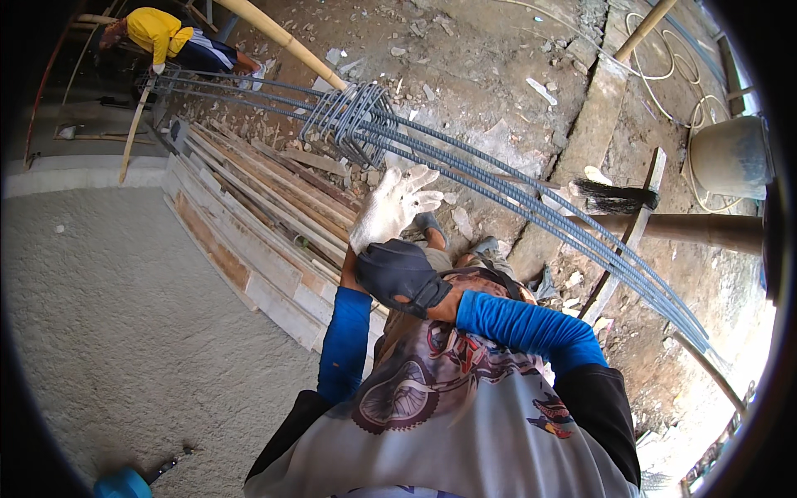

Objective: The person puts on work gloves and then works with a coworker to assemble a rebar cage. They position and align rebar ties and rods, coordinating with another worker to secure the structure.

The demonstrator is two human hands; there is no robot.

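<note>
My left hand (392,206) wears a white work glove, its fingers spread and holding nothing. Across the left wrist lies my right hand (400,278) in a dark glove, its fingers curled round the white glove's cuff; their tips are hidden. Just beyond both hands, a bundle of long ribbed steel bars (531,203) runs from the upper left to the lower right. Square steel stirrups (349,120) are bunched around the bars. To the right, a bundle of black wire (616,197) rests by a wooden crosspiece (627,236) that crosses the bars.
Long boards (249,224) lie stacked on my left, beside a rough grey concrete surface (158,307). A bamboo pole (286,43) slants toward the stirrups. At far left, a co-worker in yellow (158,35) bends near the bars' end. A bucket (730,158) and hose (664,95) are at right.
</note>
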